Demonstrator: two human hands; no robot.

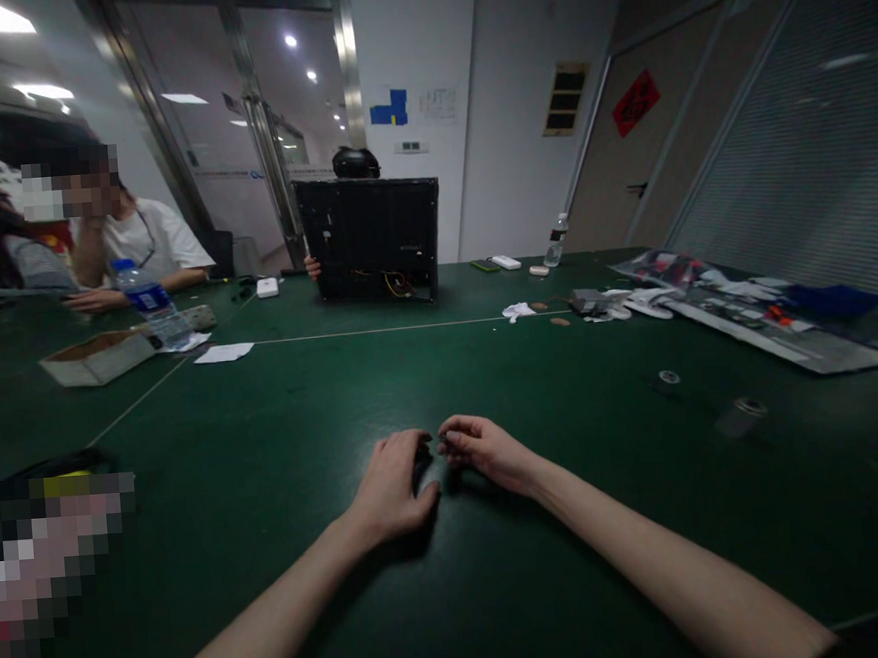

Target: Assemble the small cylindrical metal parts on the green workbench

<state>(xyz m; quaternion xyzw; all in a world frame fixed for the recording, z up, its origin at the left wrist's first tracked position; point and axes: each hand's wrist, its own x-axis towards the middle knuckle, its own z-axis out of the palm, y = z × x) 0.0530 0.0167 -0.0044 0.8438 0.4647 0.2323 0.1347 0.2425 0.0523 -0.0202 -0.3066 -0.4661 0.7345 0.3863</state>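
Both hands are close together over the green table (339, 617), near the middle of the view. My left hand (394, 487) is curled palm inward, thumb low, with something small and dark under its fingers; its shape is too hidden to name. Just to the right, my right hand (485, 451) has thumb and fingertips pinched together. A tiny dark piece seems to show at those fingertips, too small to make out. The fingertips of the two hands are a narrow gap apart.
Two short metal cylinders, one (743, 416) nearer and one (668, 380) farther, stand at right. Beyond lies a cluttered board (755, 332). A black panel (377, 238) stands upright at the far edge. At left are a shallow box (99, 359), a bottle (153, 304) and a seated person (166, 238).
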